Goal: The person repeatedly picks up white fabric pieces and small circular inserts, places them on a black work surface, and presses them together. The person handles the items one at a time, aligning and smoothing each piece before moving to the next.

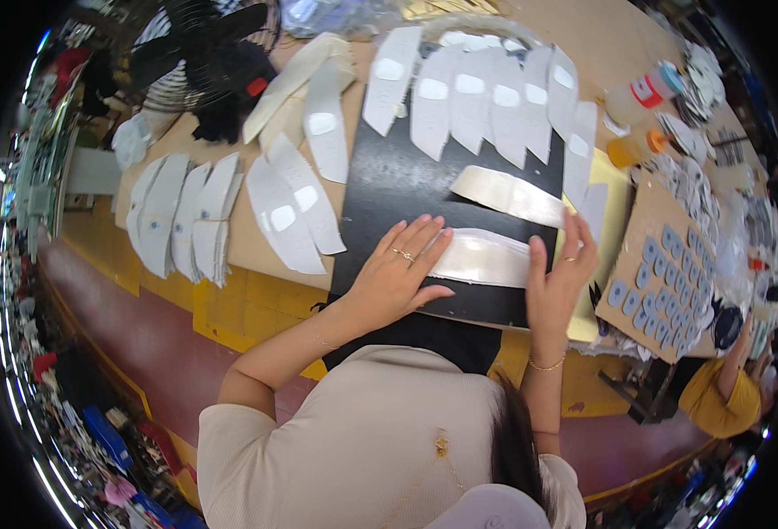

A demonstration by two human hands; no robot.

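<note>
A white curved fabric panel (482, 257) lies near the front of a black board (376, 189). My left hand (398, 269) rests flat on the panel's left end, fingers stretched out. At its right end sits my right hand (565, 264), thumb apart from the fingers and touching the panel's edge. The right fingertips are beside the tip of a second, cream-white curved panel (512, 196), which lies just beyond the first. Whether they press on that tip I cannot tell. Farther back, several pale panels with white patches (468, 101) are laid in a row.
Stacked panels (215, 216) stand at the left, with loose patched panels (292, 207) beside them. A black fan (199, 53) is at the back left. To the right are a cardboard sheet of grey-blue pieces (629, 264), an orange bottle (636, 148) and a clear blue-topped bottle (649, 88). Another person's yellow sleeve (720, 401) shows there.
</note>
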